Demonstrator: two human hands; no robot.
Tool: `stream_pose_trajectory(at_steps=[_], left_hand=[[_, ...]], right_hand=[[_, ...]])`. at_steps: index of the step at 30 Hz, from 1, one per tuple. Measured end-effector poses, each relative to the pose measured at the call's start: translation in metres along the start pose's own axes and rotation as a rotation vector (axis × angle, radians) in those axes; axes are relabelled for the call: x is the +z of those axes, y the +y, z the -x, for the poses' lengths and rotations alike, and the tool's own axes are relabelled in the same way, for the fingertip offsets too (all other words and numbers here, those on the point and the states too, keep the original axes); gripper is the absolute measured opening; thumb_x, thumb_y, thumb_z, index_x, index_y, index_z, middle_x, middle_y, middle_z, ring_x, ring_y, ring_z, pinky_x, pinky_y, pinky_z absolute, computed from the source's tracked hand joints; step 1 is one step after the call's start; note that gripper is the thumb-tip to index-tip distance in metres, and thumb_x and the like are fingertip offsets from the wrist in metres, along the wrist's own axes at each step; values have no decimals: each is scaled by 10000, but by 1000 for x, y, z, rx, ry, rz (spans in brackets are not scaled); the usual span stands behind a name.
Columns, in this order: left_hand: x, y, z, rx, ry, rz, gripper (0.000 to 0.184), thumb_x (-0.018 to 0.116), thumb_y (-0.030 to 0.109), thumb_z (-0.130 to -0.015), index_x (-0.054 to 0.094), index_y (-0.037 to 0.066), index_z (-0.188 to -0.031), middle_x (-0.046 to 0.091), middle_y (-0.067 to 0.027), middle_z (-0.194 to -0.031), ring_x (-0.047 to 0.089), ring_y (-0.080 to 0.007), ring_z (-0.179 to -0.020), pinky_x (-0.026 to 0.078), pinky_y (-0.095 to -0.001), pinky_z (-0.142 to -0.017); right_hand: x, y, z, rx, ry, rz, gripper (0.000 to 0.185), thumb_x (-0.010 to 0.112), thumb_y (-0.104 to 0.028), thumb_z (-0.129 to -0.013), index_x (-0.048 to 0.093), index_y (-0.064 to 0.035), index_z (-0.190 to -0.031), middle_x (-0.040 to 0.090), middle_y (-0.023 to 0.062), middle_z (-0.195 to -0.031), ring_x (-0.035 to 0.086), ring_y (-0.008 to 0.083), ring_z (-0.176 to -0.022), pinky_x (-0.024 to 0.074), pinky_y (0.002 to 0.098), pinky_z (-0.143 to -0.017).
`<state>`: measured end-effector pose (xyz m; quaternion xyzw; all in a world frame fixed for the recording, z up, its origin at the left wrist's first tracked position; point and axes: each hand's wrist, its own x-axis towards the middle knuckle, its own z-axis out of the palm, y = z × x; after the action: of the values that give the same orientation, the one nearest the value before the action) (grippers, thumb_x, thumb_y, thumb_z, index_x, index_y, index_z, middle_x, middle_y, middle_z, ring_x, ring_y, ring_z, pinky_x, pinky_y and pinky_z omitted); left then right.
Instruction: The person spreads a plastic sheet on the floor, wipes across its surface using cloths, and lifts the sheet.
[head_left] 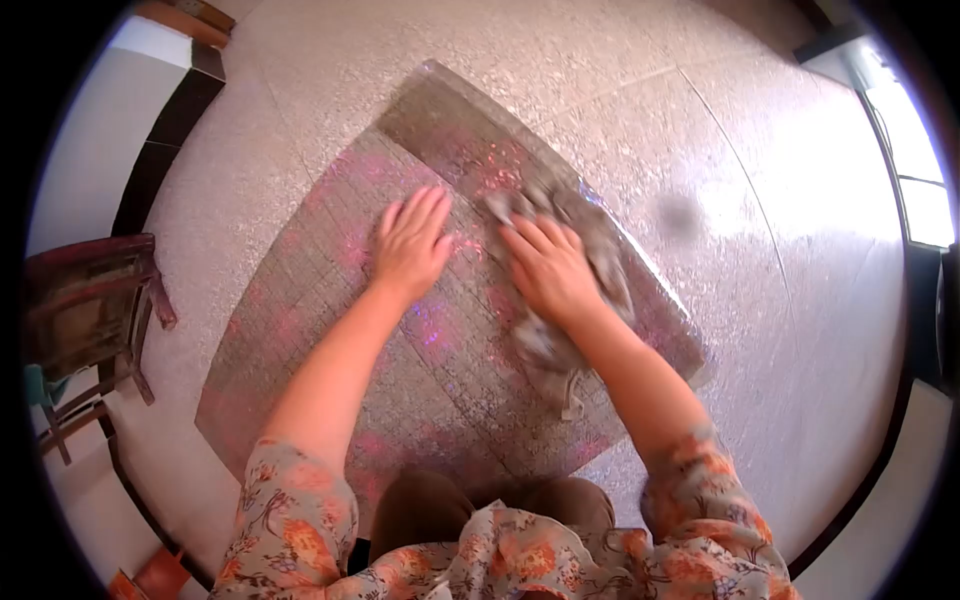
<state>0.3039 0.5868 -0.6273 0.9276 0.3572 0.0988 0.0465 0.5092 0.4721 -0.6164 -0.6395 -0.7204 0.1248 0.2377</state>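
Observation:
A shiny, semi-transparent plastic sheet [300, 320] with pink flower patches and a grid of creases lies on the floor, its far right part folded over. My left hand [412, 240] rests flat on the sheet near its middle, fingers stretched out and holding nothing. Under my right hand [548, 268] is a crumpled grey-brown cloth [610, 265], pressed against the sheet. My right fingers lie over the cloth, which is blurred at its edges. A pale loop or strip [572, 398] sticks out from the cloth's near end.
The sheet lies on a pale, glossy tiled floor [790, 300]. A dark wooden chair [90, 300] stands at the left beside a white wall with black skirting [165, 150]. My knees [425, 510] are at the sheet's near edge. Bright window light enters at the right.

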Motion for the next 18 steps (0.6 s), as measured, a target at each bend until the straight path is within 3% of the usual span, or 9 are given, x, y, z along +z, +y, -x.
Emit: stream_pose_trajectory(at_steps=[3, 6, 12, 15, 18], left_hand=[[-7, -44, 62, -227, -69, -82, 522, 493, 239, -859, 393, 66, -1341, 357, -115, -1414, 305, -260, -1321, 196, -466, -1073], [-7, -46, 81, -186, -55, -116, 549, 482, 241, -860, 362, 61, -1365, 328, -117, -1435, 283, -270, -1337, 177, -480, -1076], [-10, -46, 81, -201, -116, -128, 581, 487, 249, -840, 354, 47, -1368, 321, -121, -1439, 268, -271, -1346, 176, -477, -1081], [-10, -45, 79, -202, -134, -109, 569, 438, 210, -857, 322, 27, -1383, 301, -141, -1448, 258, -292, -1350, 156, -478, -1091], [-11, -46, 79, -194, -80, -110, 566, 494, 238, -827, 381, 51, -1349, 337, -124, -1429, 285, -275, -1336, 183, -477, -1078]], right_hand=[[-23, 11, 71, 49, -68, 125, 413, 595, -153, -750, 558, -75, -1154, 523, 79, -1227, 472, 255, -1115, 351, 389, -907], [-24, 8, 65, 41, -81, 150, 431, 600, -126, -736, 557, -71, -1161, 516, 86, -1240, 467, 267, -1115, 356, 391, -901], [26, -2, -67, -126, 80, 51, 353, 569, -121, -760, 565, -63, -1108, 535, 82, -1181, 466, 258, -1102, 368, 389, -874], [61, -8, -136, -209, 218, 24, 286, 548, -128, -737, 570, -84, -1019, 546, 45, -1065, 479, 232, -1022, 371, 373, -836], [89, -10, -192, -234, 285, 60, 269, 548, -138, -735, 572, -86, -998, 549, 42, -1030, 485, 226, -1005, 373, 378, -826]])
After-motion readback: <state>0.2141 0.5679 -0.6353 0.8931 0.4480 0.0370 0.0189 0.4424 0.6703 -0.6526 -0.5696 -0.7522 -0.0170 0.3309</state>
